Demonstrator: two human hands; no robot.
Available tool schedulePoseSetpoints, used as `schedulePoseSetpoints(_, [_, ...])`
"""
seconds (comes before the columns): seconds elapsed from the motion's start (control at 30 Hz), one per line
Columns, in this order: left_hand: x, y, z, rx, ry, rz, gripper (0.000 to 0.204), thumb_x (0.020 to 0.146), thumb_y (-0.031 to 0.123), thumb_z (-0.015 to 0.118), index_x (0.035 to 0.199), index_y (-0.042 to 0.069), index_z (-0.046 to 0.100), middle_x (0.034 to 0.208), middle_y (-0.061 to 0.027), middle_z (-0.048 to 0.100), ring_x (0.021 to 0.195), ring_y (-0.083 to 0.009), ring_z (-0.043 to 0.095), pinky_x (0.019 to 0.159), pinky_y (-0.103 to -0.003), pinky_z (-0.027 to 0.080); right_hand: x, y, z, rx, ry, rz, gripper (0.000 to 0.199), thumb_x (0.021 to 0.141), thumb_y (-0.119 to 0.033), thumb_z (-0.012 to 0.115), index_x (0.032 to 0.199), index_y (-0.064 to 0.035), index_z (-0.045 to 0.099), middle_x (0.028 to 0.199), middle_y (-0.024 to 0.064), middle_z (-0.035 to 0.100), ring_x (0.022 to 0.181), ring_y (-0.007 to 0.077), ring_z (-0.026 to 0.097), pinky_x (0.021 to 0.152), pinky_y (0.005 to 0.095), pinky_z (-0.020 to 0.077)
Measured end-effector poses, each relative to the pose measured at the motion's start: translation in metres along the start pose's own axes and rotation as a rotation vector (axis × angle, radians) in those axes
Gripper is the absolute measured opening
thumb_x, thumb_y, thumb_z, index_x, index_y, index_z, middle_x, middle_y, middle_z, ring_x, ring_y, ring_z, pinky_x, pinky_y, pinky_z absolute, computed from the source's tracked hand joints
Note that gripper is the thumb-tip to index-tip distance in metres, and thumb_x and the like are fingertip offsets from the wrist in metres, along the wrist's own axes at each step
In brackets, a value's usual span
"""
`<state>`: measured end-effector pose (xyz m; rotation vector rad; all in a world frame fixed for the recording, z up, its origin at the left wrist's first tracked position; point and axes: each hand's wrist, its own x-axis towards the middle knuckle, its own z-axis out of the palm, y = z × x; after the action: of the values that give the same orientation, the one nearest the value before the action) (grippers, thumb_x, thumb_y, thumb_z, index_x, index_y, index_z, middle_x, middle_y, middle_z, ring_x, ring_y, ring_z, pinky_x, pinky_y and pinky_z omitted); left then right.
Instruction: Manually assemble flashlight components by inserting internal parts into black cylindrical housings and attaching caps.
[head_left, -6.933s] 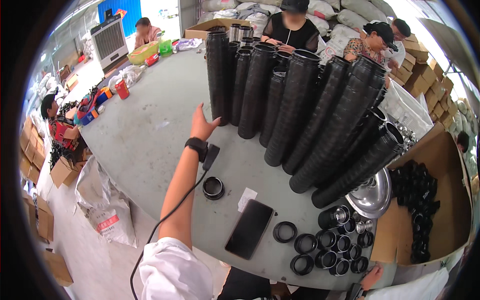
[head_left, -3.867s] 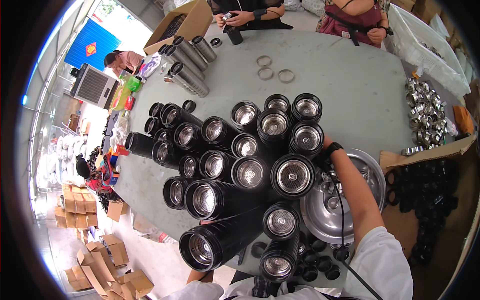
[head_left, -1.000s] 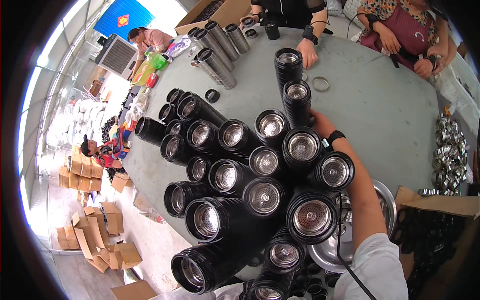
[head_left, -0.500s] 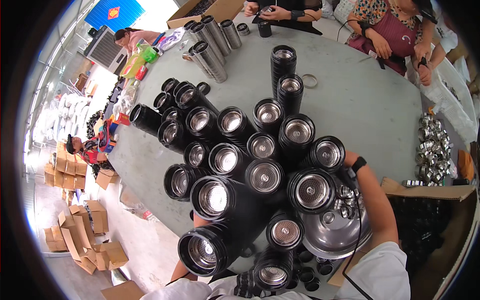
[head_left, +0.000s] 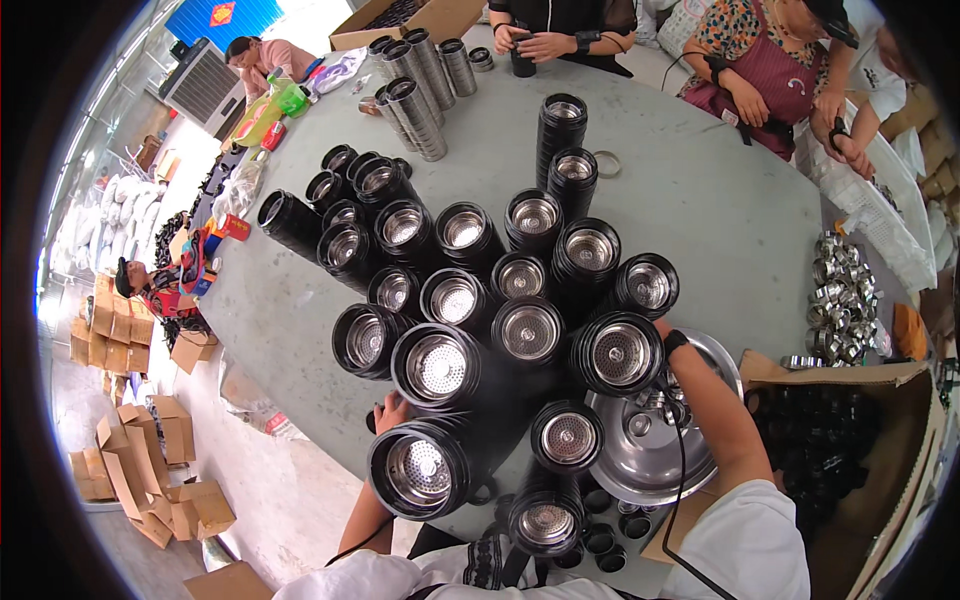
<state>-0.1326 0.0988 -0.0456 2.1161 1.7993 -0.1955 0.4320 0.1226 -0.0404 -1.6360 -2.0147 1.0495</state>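
Observation:
Tall stacks of black round lid-like pieces crowd the near half of the grey table. Silver perforated discs sit inside their tops. My left hand shows partly behind the nearest left stacks, fingers curled by a small dark piece whose kind I cannot make out. At the right, my right hand reaches behind a stack beside a shiny metal bowl; its fingers are hidden. Several small silver rings lie in that bowl. Small black cups stand close to my body.
Silver stacks stand at the far side, near a co-worker's hands on a black cup. A cardboard box of black pieces is at my right, with a heap of silver rings beyond. A loose ring lies behind the stacks.
My left hand has come into sight beside the near left stacks. My right forearm has shifted left, uncovering more of the bowl. The far co-worker's hands are now on a black cup.

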Motion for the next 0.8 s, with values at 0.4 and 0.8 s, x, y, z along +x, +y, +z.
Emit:
schedulePoseSetpoints(0.4, [-0.010,0.021,-0.020,-0.020,0.021,0.020,0.055,0.070,0.017,0.071,0.123,0.018,0.055,0.132,-0.0074,0.043,0.122,-0.0319,0.048,0.106,-0.060,0.028,0.046,0.008,-0.055,0.098,0.272,-0.037,0.067,0.058,-0.015,0.084,0.120,-0.0074,0.058,0.117,0.0152,0.063,0.109,0.0335,0.058,0.095,0.0411,0.0465])
schedulePoseSetpoints(0.8, [-0.012,0.023,-0.020,-0.039,0.064,0.004,0.063,0.065,0.017,0.073,0.125,0.016,0.055,0.133,-0.0104,0.043,0.121,-0.0332,0.049,0.106,-0.060,0.027,0.096,0.001,-0.057,0.095,0.257,0.042,0.060,0.062,-0.012,0.080,0.117,-0.0050,0.058,0.109,0.0189,0.066,0.102,0.0368,0.062,0.086,0.0428,0.0497])
